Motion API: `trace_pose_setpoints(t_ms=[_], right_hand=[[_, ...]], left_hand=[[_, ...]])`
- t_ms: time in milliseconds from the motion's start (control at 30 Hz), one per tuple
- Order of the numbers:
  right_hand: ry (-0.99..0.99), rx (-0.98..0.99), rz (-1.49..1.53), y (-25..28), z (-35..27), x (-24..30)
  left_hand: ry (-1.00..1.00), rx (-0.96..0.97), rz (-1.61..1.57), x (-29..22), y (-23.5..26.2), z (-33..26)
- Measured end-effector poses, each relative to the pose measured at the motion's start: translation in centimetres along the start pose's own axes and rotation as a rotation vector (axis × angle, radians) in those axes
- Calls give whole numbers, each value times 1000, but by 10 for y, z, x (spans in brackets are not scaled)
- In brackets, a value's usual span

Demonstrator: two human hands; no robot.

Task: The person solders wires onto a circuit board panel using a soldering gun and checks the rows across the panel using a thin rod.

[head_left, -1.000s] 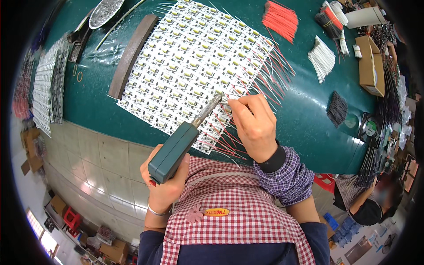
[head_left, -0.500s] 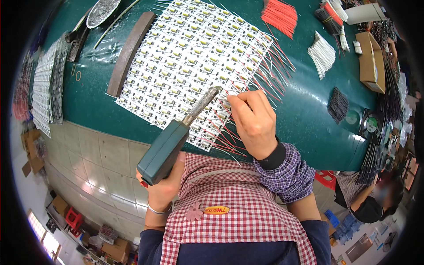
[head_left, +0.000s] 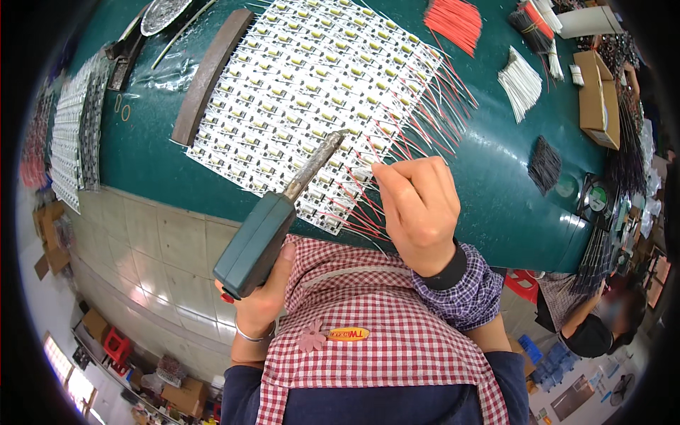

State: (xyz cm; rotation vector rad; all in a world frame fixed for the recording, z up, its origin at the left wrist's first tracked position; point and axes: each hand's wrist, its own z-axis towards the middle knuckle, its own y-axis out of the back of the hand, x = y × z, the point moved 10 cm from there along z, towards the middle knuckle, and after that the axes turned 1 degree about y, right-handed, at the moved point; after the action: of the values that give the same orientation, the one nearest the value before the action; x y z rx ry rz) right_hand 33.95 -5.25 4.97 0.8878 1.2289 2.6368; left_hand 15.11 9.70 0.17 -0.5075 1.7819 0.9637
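My left hand (head_left: 265,296) is wrapped round the green handle of a soldering iron (head_left: 256,242). The iron's long scorched metal barrel slants up to the right, its tip over the circuit board panel (head_left: 283,106). That white panel carries rows of small yellow and black parts. Red and white wires (head_left: 446,106) stick out along its right side. Beside this edge my right hand (head_left: 421,209) is closed in a pinch, with a thin wire at the fingertips, mostly hidden by them. The fingertips are a short way right of the iron's tip.
A dark bar (head_left: 212,78) lies along the panel's left edge. On the green table (head_left: 489,205) are bundles of red wires (head_left: 453,27), white wires (head_left: 520,83) and black wires (head_left: 545,166). A cardboard box (head_left: 597,99) stands at the right; another person (head_left: 591,319) works beyond.
My right hand has moved slightly right and down, away from the panel. The soldering iron has shifted a little left, its tip slightly higher over the board.
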Motion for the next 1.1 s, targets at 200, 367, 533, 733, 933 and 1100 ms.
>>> trace_pose_setpoints(t_ms=[200, 367, 533, 733, 933, 1100], right_hand=[[19, -9, 41, 11, 2, 13], [-3, 27, 48, -20, -6, -1], [-36, 43, 46, -28, -10, -6], [-43, 57, 36, -28, -9, -7], [-35, 61, 31, -32, -11, -8], [-35, 60, 23, -31, -10, -7]], left_hand=[[-15, -33, -7, 0, 6, -4], [-35, 8, 11, -1, 4, -3], [-93, 25, 13, -5, 3, -2], [-168, 86, 47, -17, -6, 2], [-211, 102, 102, -19, -9, 3], [-178, 100, 82, -18, -8, 3]])
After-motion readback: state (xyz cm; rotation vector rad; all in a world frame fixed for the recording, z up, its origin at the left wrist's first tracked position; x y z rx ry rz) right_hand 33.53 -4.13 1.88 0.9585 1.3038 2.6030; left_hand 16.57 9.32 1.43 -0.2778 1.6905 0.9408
